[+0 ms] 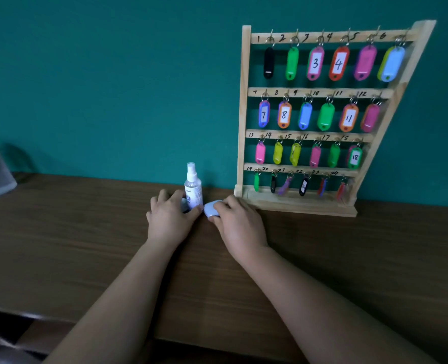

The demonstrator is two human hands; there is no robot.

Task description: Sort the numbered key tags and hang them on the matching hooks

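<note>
Resting both hands on the dark brown wooden worktop (60,245), we see our left hand (169,219) lying against the base of a small clear plastic spray bottle (192,189), its grip loose with fingers spread, while our right hand (237,223) has its grip closed on a pale blue rounded plastic object (211,208) just right of the bottle. To the far right, against the teal wall (112,74), stands the light wooden rack with numbered hooks (244,114), where coloured plastic key tags (315,63) already hang in four rows.
</note>
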